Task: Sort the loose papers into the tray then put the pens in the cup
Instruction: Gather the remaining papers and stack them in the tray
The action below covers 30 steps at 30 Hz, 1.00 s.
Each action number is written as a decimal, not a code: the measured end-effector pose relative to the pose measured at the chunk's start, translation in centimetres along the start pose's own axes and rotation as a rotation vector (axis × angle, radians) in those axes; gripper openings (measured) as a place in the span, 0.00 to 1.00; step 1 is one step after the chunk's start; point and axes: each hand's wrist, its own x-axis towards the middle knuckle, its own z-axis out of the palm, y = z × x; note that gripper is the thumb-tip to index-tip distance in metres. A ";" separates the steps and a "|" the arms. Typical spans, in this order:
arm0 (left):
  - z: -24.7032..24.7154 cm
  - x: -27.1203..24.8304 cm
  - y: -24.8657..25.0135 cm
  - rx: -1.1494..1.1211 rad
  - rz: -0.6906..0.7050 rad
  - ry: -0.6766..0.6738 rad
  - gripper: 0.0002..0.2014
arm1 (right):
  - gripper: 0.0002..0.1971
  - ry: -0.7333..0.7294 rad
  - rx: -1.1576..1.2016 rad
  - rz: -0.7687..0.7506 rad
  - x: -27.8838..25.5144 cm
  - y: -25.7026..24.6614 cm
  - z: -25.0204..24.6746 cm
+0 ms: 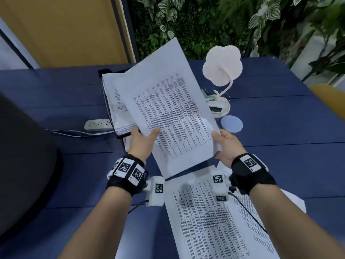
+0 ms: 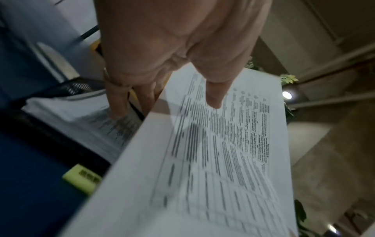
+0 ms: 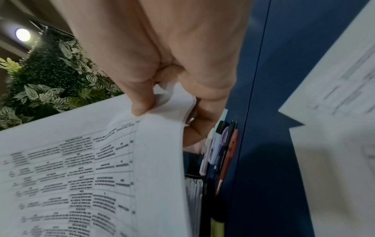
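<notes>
Hands (image 1: 142,142) (image 1: 226,146) pinch sheet (image 1: 173,116) above tray (image 1: 119,136).

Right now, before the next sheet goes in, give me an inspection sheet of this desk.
Surface: dark blue table.
Job's things: printed sheets held over the black tray, which already carries a paper stack; loose papers lie near the table's front edge; pens lie on the table under the held sheets; no cup seen.
Clutter: flower-shaped desk lamp, round blue disc, yellow-green highlighter.
Hands: left hand and right hand each pinch a side of the sheets.
Cables: power strip with cords trailing left.
Surroundings: leafy plant wall, wooden panel.
</notes>
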 end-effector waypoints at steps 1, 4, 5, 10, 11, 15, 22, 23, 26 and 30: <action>0.1 0.1 -0.5 0.000 -0.007 0.007 0.34 | 0.08 -0.003 0.026 0.008 0.2 0.1 0.4; 0.1 0.5 -1.9 -0.040 -0.042 0.007 0.20 | 0.08 -0.001 0.060 0.014 0.7 -0.3 1.6; 0.0 0.6 -2.2 -0.055 -0.051 -0.017 0.19 | 0.09 -0.001 0.067 0.015 0.9 -0.5 2.0; -1.6 1.0 -2.1 -0.043 0.037 0.007 0.13 | 0.11 -0.040 0.037 -0.039 1.9 -1.6 4.7; -2.0 1.2 -1.7 -0.027 0.069 0.053 0.12 | 0.13 -0.062 0.024 -0.067 2.2 -1.7 5.4; -3.4 2.3 0.2 -0.002 0.141 0.209 0.16 | 0.20 -0.094 -0.130 -0.160 3.6 -2.1 7.9; -5.9 4.8 3.6 0.301 0.311 0.298 0.17 | 0.13 -0.055 -0.401 -0.286 7.0 -3.5 11.3; -6.3 5.6 3.7 0.385 0.322 0.307 0.12 | 0.12 -0.029 -0.436 -0.320 7.5 -3.8 11.7; -7.0 7.4 4.2 0.518 0.339 0.298 0.09 | 0.09 0.036 -0.479 -0.367 9.2 -4.3 12.9; -7.4 8.2 5.3 0.854 0.344 0.321 0.15 | 0.10 0.093 -0.566 -0.379 10.8 -4.6 14.0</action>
